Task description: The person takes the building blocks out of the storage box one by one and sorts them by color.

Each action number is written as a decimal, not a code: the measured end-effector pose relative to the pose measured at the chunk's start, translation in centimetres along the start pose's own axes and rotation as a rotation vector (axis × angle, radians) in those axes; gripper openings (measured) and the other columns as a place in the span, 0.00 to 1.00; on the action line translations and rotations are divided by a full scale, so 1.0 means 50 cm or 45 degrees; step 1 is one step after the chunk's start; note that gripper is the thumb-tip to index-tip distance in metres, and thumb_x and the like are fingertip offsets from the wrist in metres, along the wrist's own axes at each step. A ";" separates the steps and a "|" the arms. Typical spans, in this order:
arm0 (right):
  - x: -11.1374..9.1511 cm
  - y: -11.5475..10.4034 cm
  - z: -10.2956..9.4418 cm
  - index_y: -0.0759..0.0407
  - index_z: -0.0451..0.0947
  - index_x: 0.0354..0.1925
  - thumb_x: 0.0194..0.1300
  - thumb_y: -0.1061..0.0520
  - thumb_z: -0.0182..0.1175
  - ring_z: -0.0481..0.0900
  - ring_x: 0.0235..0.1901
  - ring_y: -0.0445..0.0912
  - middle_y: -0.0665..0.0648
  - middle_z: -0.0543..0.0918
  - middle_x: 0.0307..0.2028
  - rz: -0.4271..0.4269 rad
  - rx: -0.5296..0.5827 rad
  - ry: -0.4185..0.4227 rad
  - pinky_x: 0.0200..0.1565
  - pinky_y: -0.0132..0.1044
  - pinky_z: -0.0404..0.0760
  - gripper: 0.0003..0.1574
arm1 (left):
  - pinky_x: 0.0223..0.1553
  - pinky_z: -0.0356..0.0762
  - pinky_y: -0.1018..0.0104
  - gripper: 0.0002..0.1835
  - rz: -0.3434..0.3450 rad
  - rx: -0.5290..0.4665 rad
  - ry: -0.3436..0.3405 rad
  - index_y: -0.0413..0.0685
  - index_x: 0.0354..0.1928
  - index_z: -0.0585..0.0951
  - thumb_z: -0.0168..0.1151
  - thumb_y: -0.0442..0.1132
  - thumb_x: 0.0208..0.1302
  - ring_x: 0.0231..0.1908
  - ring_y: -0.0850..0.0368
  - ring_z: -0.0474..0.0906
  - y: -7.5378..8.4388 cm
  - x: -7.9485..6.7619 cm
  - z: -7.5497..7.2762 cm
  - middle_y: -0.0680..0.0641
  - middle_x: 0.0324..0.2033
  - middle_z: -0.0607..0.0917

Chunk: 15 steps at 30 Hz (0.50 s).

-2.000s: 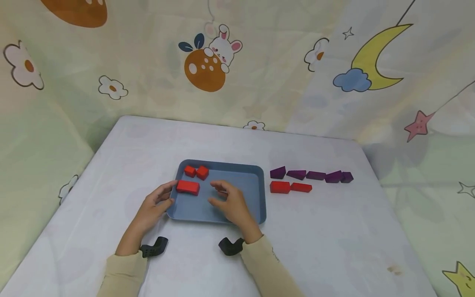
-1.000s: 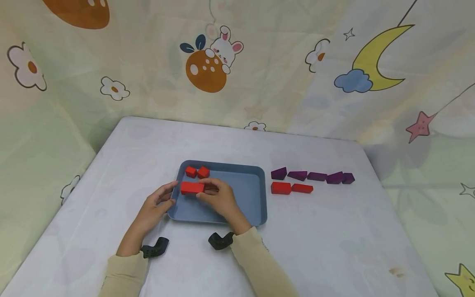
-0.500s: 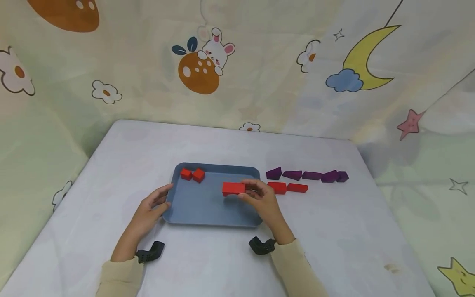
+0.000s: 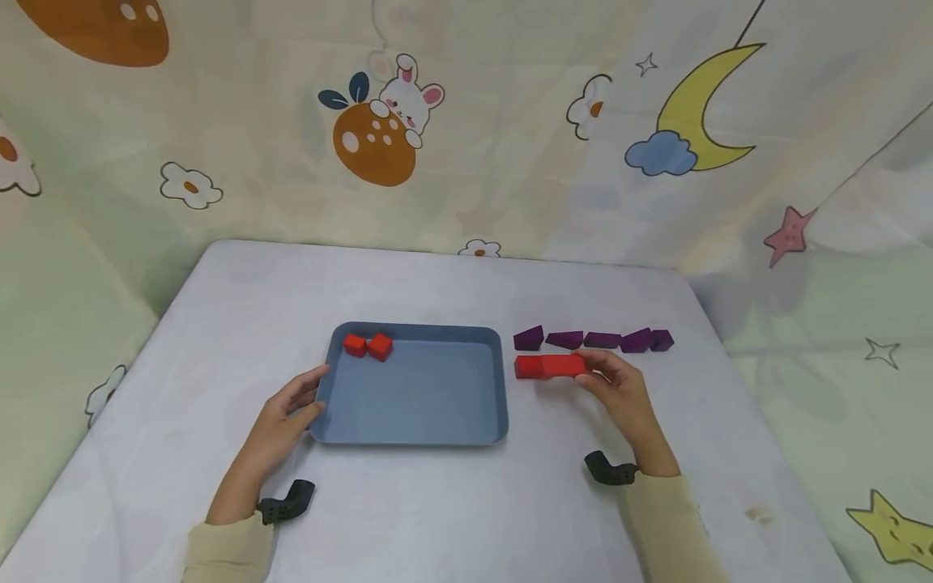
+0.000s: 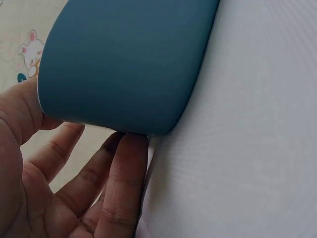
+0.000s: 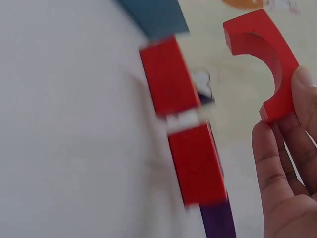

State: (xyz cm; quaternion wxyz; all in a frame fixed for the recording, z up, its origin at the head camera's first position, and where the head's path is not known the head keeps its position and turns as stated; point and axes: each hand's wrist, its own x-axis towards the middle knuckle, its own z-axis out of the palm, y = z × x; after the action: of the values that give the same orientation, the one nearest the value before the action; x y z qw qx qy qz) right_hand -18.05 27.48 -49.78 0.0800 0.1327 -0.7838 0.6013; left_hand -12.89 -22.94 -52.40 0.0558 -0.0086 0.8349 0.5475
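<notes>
My right hand (image 4: 619, 397) pinches one end of a red arch-shaped block (image 6: 272, 44) between thumb and fingertips. Its round cut-out shows in the right wrist view. Two red rectangular blocks stand in line on the table in that view, a nearer one (image 6: 197, 163) and a farther one (image 6: 169, 74). From the head, the arch block overlaps this row and partly hides it. My left hand (image 4: 280, 421) holds the left edge of a blue-grey tray (image 4: 415, 405), thumb at the rim and fingers against the outer wall (image 5: 124, 59). Two small red blocks (image 4: 380, 346) lie in its back left corner.
A row of several purple blocks (image 4: 602, 340) lies right of the tray, just behind the red row. The white-covered table (image 4: 452, 518) ends at a patterned cloth backdrop (image 4: 277, 121). Each wrist wears a black device (image 4: 287, 502).
My right hand took the arch block from the tray's left part and carried it right, past the tray's right edge to the red row. My left hand stays at the tray; the view shifted slightly.
</notes>
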 end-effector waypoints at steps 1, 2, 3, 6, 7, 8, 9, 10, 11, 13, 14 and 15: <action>0.001 0.006 -0.017 0.82 0.76 0.62 0.69 0.76 0.65 0.83 0.54 0.33 0.38 0.87 0.53 0.000 -0.016 0.019 0.53 0.25 0.82 0.23 | 0.67 0.73 0.36 0.32 0.001 0.001 0.001 0.44 0.82 0.66 0.56 0.32 0.79 0.74 0.29 0.67 0.000 0.000 0.000 0.32 0.79 0.66; 0.001 0.011 -0.033 0.82 0.76 0.62 0.70 0.77 0.65 0.83 0.53 0.32 0.37 0.86 0.52 -0.001 -0.041 0.039 0.52 0.24 0.82 0.23 | 0.67 0.73 0.36 0.32 0.000 0.003 0.003 0.44 0.82 0.66 0.56 0.32 0.79 0.74 0.29 0.67 0.000 0.000 0.000 0.32 0.79 0.67; 0.002 0.016 -0.048 0.82 0.76 0.62 0.69 0.77 0.64 0.83 0.53 0.31 0.36 0.86 0.52 -0.002 -0.061 0.057 0.52 0.23 0.82 0.24 | 0.67 0.73 0.36 0.32 0.000 0.006 0.005 0.43 0.82 0.66 0.56 0.32 0.79 0.74 0.29 0.68 0.000 -0.001 -0.001 0.32 0.79 0.67; 0.005 0.031 -0.087 0.81 0.76 0.64 0.69 0.77 0.65 0.82 0.51 0.28 0.32 0.84 0.51 0.001 -0.152 0.094 0.51 0.21 0.80 0.26 | 0.66 0.75 0.40 0.32 0.004 0.013 0.007 0.43 0.82 0.66 0.56 0.32 0.79 0.74 0.29 0.68 0.001 -0.001 -0.002 0.32 0.79 0.67; 0.006 0.036 -0.097 0.80 0.76 0.65 0.69 0.76 0.65 0.81 0.51 0.27 0.31 0.84 0.51 0.006 -0.193 0.103 0.52 0.20 0.79 0.27 | 0.65 0.76 0.44 0.32 0.006 0.015 0.008 0.43 0.82 0.66 0.56 0.32 0.79 0.74 0.29 0.68 0.001 -0.001 -0.002 0.32 0.79 0.67; 0.006 0.041 -0.107 0.78 0.77 0.66 0.70 0.75 0.66 0.81 0.51 0.26 0.29 0.83 0.51 0.012 -0.226 0.109 0.52 0.19 0.78 0.27 | 0.65 0.77 0.48 0.32 0.007 0.017 0.008 0.43 0.82 0.67 0.56 0.32 0.79 0.74 0.29 0.68 0.001 -0.001 -0.002 0.32 0.79 0.67; 0.007 0.046 -0.115 0.77 0.77 0.66 0.70 0.73 0.66 0.80 0.51 0.25 0.28 0.82 0.50 0.021 -0.253 0.114 0.52 0.18 0.77 0.27 | 0.63 0.77 0.54 0.32 0.009 0.018 0.008 0.42 0.82 0.67 0.56 0.32 0.79 0.74 0.29 0.69 0.001 -0.001 -0.003 0.32 0.79 0.67; 0.006 0.052 -0.122 0.76 0.77 0.66 0.71 0.73 0.67 0.79 0.51 0.24 0.27 0.81 0.50 0.029 -0.276 0.121 0.52 0.17 0.77 0.27 | 0.62 0.77 0.60 0.31 0.011 0.016 0.008 0.42 0.82 0.67 0.56 0.32 0.79 0.74 0.29 0.69 0.001 -0.001 -0.003 0.32 0.79 0.68; 0.006 0.057 -0.129 0.76 0.78 0.66 0.71 0.72 0.67 0.79 0.51 0.23 0.27 0.81 0.50 0.038 -0.293 0.130 0.53 0.17 0.76 0.27 | 0.60 0.77 0.65 0.31 0.012 0.012 0.008 0.42 0.82 0.67 0.56 0.32 0.79 0.74 0.29 0.69 0.001 -0.001 -0.003 0.32 0.78 0.68; 0.006 0.066 -0.139 0.76 0.78 0.66 0.71 0.72 0.67 0.78 0.51 0.22 0.30 0.83 0.51 0.052 -0.313 0.153 0.54 0.16 0.75 0.27 | 0.56 0.74 0.74 0.31 0.015 0.007 0.008 0.42 0.81 0.67 0.56 0.32 0.79 0.73 0.29 0.69 0.001 -0.001 -0.002 0.32 0.78 0.68; 0.006 0.069 -0.143 0.76 0.78 0.66 0.71 0.72 0.67 0.78 0.51 0.21 0.34 0.85 0.52 0.063 -0.326 0.164 0.54 0.16 0.75 0.27 | 0.55 0.73 0.76 0.31 0.017 0.004 0.008 0.42 0.81 0.67 0.56 0.32 0.79 0.73 0.29 0.69 0.001 0.000 -0.002 0.32 0.78 0.68; 0.006 0.072 -0.146 0.77 0.77 0.66 0.71 0.72 0.66 0.78 0.50 0.21 0.41 0.87 0.53 0.073 -0.342 0.171 0.54 0.16 0.74 0.27 | 0.54 0.72 0.78 0.31 0.018 0.002 0.008 0.42 0.81 0.67 0.56 0.32 0.79 0.73 0.29 0.69 0.001 0.000 -0.001 0.32 0.78 0.68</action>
State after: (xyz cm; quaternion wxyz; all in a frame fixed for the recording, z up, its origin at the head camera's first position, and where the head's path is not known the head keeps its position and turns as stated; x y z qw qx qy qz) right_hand -19.67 35.37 -51.08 0.1318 0.0578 -0.8536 0.5007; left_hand -12.88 -22.95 -52.32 0.0493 -0.0044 0.8355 0.5473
